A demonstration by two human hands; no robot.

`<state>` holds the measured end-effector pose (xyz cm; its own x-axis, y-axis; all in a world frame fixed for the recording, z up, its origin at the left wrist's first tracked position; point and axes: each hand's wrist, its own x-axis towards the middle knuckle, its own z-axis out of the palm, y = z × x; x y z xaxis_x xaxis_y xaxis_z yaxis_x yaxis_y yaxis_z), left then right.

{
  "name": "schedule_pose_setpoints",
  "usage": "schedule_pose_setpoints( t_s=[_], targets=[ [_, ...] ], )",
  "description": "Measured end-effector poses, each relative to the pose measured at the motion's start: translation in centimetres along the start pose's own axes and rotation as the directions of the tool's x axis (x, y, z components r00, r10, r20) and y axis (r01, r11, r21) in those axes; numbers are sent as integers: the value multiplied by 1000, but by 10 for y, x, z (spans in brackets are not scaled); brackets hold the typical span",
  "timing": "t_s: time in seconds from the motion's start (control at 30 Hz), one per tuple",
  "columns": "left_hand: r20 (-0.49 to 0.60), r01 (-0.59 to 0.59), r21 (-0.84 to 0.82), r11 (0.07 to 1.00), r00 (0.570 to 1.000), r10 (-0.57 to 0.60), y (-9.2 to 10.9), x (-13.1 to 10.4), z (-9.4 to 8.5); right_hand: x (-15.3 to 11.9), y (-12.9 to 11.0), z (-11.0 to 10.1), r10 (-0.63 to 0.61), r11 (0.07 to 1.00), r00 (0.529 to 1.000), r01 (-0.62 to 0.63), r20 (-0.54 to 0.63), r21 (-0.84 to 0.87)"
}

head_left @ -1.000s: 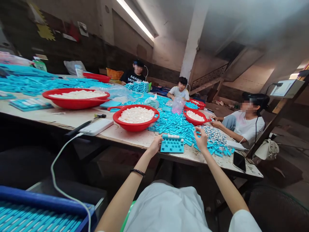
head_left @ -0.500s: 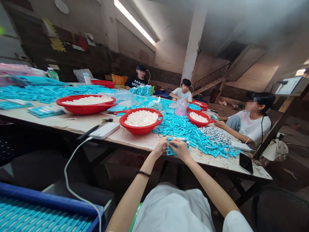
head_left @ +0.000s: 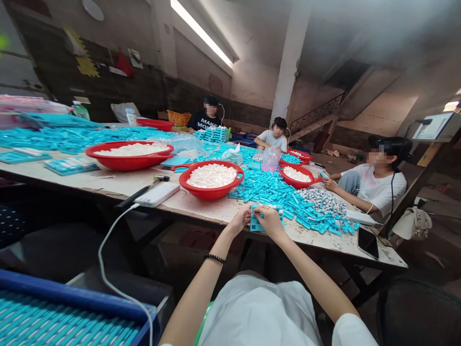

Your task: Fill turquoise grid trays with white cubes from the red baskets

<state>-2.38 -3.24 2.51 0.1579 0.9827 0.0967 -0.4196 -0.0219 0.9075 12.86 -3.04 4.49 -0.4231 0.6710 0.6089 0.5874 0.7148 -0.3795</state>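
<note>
My left hand [head_left: 240, 219] is closed on the left edge of a flat light-blue plastic piece [head_left: 256, 226] with square openings, held at the table's front edge. White bits show along its top side. Over this piece, my right hand [head_left: 271, 222] has its fingers bent together, the tips at its left part near the left fingers. Whatever is between those fingertips is hidden. Just beyond the hands lies a heap of small blue plastic parts [head_left: 264, 185]. A red basin of small white pieces [head_left: 212, 176] stands to the left of them.
Other red basins [head_left: 129, 164] stand around the table. A white power bank [head_left: 158, 194] with a cable lies front left, a phone [head_left: 368, 243] front right. A blue crate [head_left: 77, 295] of blue parts is lower left. Several people sit around; one [head_left: 378, 182] is at right.
The view has shifted very slightly. My hands stay on the blue piece in nearly the same pose; the right fingers have barely moved. The person at right has moved their hands a little.
</note>
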Motion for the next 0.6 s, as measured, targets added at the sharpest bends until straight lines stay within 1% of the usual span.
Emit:
schedule_pose_setpoints(
  t_s=[0.1, 0.23, 0.37, 0.43, 0.5, 0.6],
  targets=[
    [-3, 0, 11, 1000, 1000, 0, 3, -2, 3, 1, -1, -2, -2, 1000, 1000, 2, 19, 2],
    [33, -3, 60, 998, 999, 1, 7, -6, 7, -2, 0, -6, -9, 998, 1000, 10, -15, 54],
    [80, -10, 92, 996, 997, 3, 7, -8, 8, -1, 0, -5, 58, 983, 998, -52, -33, 175],
    [86, -14, 99, 995, 996, 6, 6, -8, 7, 1, -7, -10, 91, 965, 996, -81, -26, 250],
    [71, -34, 109, 993, 997, 26, 4, -8, 6, 1, -23, -25, 123, 936, 991, -100, -48, 338],
    [31, -52, 112, 992, 998, 48, 1, -6, 4, -15, -55, -67, 169, 864, 979, -91, -115, 495]
  ],
)
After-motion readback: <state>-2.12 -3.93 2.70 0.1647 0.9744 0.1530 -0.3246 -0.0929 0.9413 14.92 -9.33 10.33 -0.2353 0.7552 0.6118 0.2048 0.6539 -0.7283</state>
